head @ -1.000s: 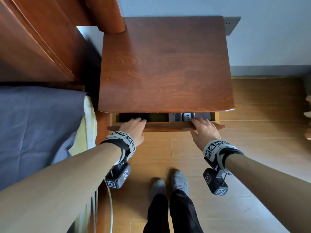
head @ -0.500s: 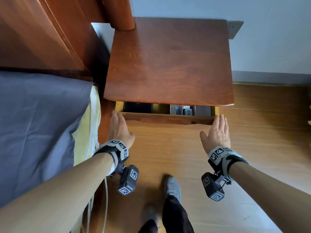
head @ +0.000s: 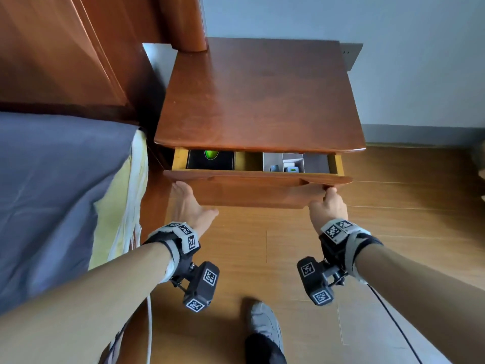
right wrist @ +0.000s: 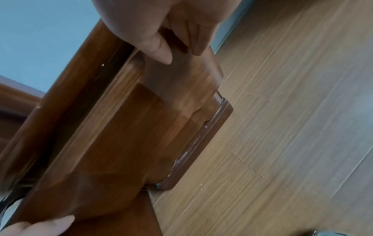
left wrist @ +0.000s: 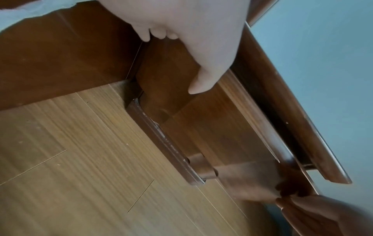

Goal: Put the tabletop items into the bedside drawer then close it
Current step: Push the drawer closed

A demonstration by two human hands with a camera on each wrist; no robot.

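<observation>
The bedside table top (head: 257, 95) carries nothing. Its drawer (head: 252, 190) stands a little way out. Inside show a black box with a green mark (head: 210, 160) and a grey divided tray (head: 291, 164) with small items. My left hand (head: 189, 203) lies against the left end of the drawer front, fingers straight, thumb spread. The left wrist view has the left hand (left wrist: 191, 39) with its thumb on the front panel (left wrist: 212, 127). My right hand (head: 328, 206) touches the right end, and in the right wrist view this hand (right wrist: 161, 35) has thumb and fingers on the panel (right wrist: 131, 127).
The bed with a grey cover (head: 52, 195) and yellow sheet lies left of the table, with the wooden headboard (head: 65, 48) behind. A wall socket (head: 350, 52) sits behind the table. My shoe (head: 265, 327) stands on the wooden floor (head: 393, 219).
Both hands left the drawer's top edge, dropped away, then came back against the two ends of the drawer front. The drawer's gap looks about the same.
</observation>
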